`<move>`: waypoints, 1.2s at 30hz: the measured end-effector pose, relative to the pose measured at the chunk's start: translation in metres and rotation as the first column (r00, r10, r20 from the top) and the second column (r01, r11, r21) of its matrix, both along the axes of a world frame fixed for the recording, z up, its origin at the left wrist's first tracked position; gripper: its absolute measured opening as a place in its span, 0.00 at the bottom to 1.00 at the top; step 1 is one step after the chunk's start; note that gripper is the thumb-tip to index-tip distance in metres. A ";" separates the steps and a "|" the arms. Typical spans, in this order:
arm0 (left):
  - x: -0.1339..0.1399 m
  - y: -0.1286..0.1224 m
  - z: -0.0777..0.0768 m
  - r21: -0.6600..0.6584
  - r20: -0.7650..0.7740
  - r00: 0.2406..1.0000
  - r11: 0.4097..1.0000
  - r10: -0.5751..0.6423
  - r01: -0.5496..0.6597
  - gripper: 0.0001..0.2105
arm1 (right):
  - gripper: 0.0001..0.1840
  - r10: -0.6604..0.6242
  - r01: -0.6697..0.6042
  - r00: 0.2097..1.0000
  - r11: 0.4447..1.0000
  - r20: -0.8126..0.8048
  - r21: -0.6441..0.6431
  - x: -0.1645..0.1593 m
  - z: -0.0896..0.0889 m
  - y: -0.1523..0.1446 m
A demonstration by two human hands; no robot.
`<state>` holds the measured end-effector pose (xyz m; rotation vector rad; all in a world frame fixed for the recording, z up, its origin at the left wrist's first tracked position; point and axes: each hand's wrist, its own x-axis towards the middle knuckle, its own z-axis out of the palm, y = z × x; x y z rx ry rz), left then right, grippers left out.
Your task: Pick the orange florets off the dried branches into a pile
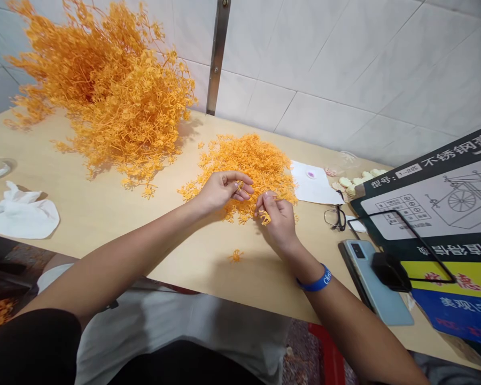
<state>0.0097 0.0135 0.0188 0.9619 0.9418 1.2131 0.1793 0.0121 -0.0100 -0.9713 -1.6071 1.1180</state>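
Over the near edge of a low heap of small orange plastic flower pieces (248,155), my two hands are close together but apart. My left hand (223,190) is curled, with a bit of orange showing between thumb and fingers. Thumb and forefinger of my right hand (279,218) pinch another orange flower piece (265,217), its spiky end sticking out below. One loose orange flower (236,255) lies by itself on the table in front of my hands. A blue wristband (317,279) circles my right wrist.
A tall bushy pile of orange stems (116,96) stands back left. A crumpled white cloth (22,214) lies left. To the right are white paper (315,183), glasses (335,218), a phone (380,283), a black stand (392,271) and a printed box (444,203). A tiled wall (324,69) rises behind.
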 end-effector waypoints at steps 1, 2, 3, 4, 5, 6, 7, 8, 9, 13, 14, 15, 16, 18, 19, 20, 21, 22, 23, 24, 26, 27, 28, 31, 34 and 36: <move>0.000 0.000 0.000 0.004 0.004 1.000 1.000 0.001 -0.001 0.16 | 0.27 -0.001 0.001 1.000 1.000 0.003 0.003 0.000 0.000 0.000; 0.000 0.001 -0.001 0.007 0.011 1.000 1.000 0.004 -0.004 0.16 | 0.27 -0.002 0.002 1.000 1.000 0.006 0.007 0.000 0.000 0.000; -0.001 0.001 -0.001 0.008 0.020 1.000 1.000 0.010 -0.010 0.15 | 0.27 -0.002 0.002 1.000 1.000 0.008 0.011 0.000 0.000 0.000; -0.001 0.001 -0.002 0.007 0.029 0.999 1.000 0.020 -0.020 0.14 | 0.27 -0.002 0.002 1.000 1.000 0.011 0.014 0.000 0.000 0.000; -0.001 0.002 -0.002 0.006 0.038 0.999 0.999 0.031 -0.032 0.13 | 0.27 -0.002 0.002 1.000 1.000 0.013 0.016 0.000 0.000 0.001; -0.001 0.002 -0.003 0.004 0.047 0.998 0.999 0.044 -0.044 0.11 | 0.27 -0.002 0.002 1.000 1.000 0.013 0.017 0.000 0.000 0.001; -0.001 0.003 -0.004 0.000 0.054 0.997 0.998 0.056 -0.056 0.10 | 0.27 -0.003 0.002 1.000 1.000 0.013 0.018 0.000 0.000 0.001; -0.002 0.003 -0.004 -0.004 0.058 0.996 0.998 0.065 -0.065 0.10 | 0.27 -0.003 0.002 1.000 1.000 0.014 0.018 0.000 0.000 0.001; -0.002 0.004 -0.005 -0.006 0.058 0.996 0.997 0.071 -0.071 0.09 | 0.27 -0.002 0.002 1.000 1.000 0.016 0.018 0.000 0.000 0.001; -0.002 0.004 -0.005 0.009 0.041 0.997 0.998 0.065 -0.066 0.09 | 0.27 0.001 -0.001 1.000 1.000 0.016 0.010 0.000 0.000 0.000; -0.002 0.004 -0.005 0.009 0.031 0.998 0.998 0.063 -0.063 0.10 | 0.27 0.002 -0.002 1.000 1.000 0.014 0.005 0.000 0.000 0.000; -0.001 0.004 -0.004 0.010 0.017 0.998 0.998 0.061 -0.061 0.11 | 0.27 0.003 -0.003 1.000 1.000 0.013 0.002 0.000 -0.001 0.000; -0.001 0.004 -0.003 0.013 0.002 0.998 0.998 0.060 -0.060 0.12 | 0.27 0.003 -0.003 1.000 1.000 0.012 0.000 0.000 -0.001 0.001; 0.000 0.003 -0.002 0.033 -0.030 0.998 0.998 0.059 -0.058 0.13 | 0.27 0.006 -0.006 1.000 1.000 0.005 -0.003 0.000 -0.001 0.001; 0.000 0.003 -0.001 0.049 -0.041 0.998 0.997 0.055 -0.053 0.13 | 0.27 0.005 -0.005 1.000 1.000 0.004 -0.001 0.000 -0.001 0.001; -0.001 0.002 -0.001 0.062 -0.047 0.998 0.997 0.048 -0.045 0.13 | 0.27 0.004 -0.004 1.000 1.000 0.004 0.002 0.000 -0.001 0.001; -0.001 0.002 -0.001 0.070 -0.048 0.998 0.997 0.039 -0.035 0.13 | 0.27 0.002 -0.002 1.000 1.000 0.007 0.004 0.000 -0.001 0.001; -0.002 0.003 -0.002 0.071 -0.045 0.999 0.997 0.030 -0.026 0.13 | 0.27 0.000 0.000 1.000 1.000 0.012 0.007 0.000 -0.001 0.001; -0.002 0.003 -0.003 0.067 -0.039 0.999 0.998 0.022 -0.019 0.12 | 0.27 0.000 0.000 1.000 1.000 0.018 0.009 0.000 0.000 0.001; -0.003 0.004 -0.004 0.063 -0.031 0.999 0.998 0.018 -0.016 0.11 | 0.27 -0.001 0.001 1.000 1.000 0.022 0.011 0.000 0.000 0.001; -0.004 0.005 -0.006 0.058 -0.014 1.000 0.998 0.019 -0.019 0.08 | 0.27 0.000 0.000 1.000 1.000 0.023 0.010 0.000 0.000 0.000; -0.004 0.006 -0.007 0.059 -0.009 1.000 0.998 0.023 -0.022 0.07 | 0.27 0.001 -0.001 1.000 1.000 0.021 0.011 0.000 0.000 0.000; -0.005 0.006 -0.007 0.063 -0.009 1.000 0.998 0.025 -0.025 0.07 | 0.27 0.001 -0.001 1.000 1.000 0.021 0.011 0.000 0.001 0.000; -0.005 0.006 -0.007 0.072 -0.037 0.999 0.997 0.039 -0.037 0.08 | 0.27 0.000 0.000 1.000 1.000 0.024 0.014 -0.001 0.001 0.000; -0.005 0.005 -0.005 0.105 -0.084 0.994 0.993 0.069 -0.060 0.10 | 0.27 -0.002 0.001 0.999 1.000 0.033 0.025 -0.001 0.003 -0.001; -0.005 0.004 -0.005 0.139 -0.125 0.988 0.988 0.091 -0.073 0.10 | 0.27 -0.003 0.002 0.999 0.999 0.038 0.033 -0.001 0.004 -0.001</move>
